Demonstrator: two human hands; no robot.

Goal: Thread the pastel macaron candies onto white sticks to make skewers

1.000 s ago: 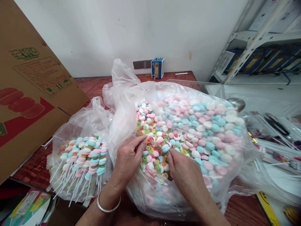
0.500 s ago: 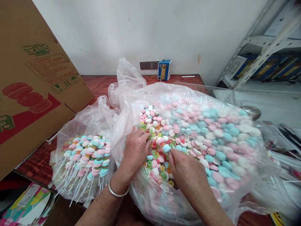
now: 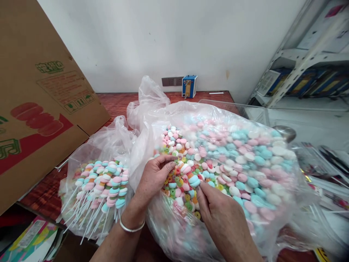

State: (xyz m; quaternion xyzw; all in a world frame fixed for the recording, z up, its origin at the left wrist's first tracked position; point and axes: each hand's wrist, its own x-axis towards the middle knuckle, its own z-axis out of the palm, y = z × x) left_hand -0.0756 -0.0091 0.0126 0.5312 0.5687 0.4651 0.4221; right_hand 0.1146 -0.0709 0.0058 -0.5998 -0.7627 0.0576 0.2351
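Note:
A big clear plastic bag (image 3: 275, 120) full of pink, blue and white round candies (image 3: 245, 163) and small coloured ring candies (image 3: 178, 180) lies on the red wooden table (image 3: 114, 102). My left hand (image 3: 154, 178), a silver bangle on its wrist, has its fingers curled at the bag's open mouth among the ring candies. My right hand (image 3: 220, 214) pinches a blue-and-white candy (image 3: 194, 181) near the mouth. To the left lies a smaller bag (image 3: 95, 145) of candy skewers on white sticks (image 3: 105, 182).
A large cardboard box (image 3: 40, 94) leans at the left. A small blue box (image 3: 189, 86) and a wall socket stand at the table's back edge. A metal shelf rack (image 3: 302, 62) is at the right, with clear wrappers and a metal scoop (image 3: 286, 133) beside the big bag.
The view shifted slightly. My left hand curled and drew back a little from the ring candies. My right hand kept its pinch on the blue-and-white candy.

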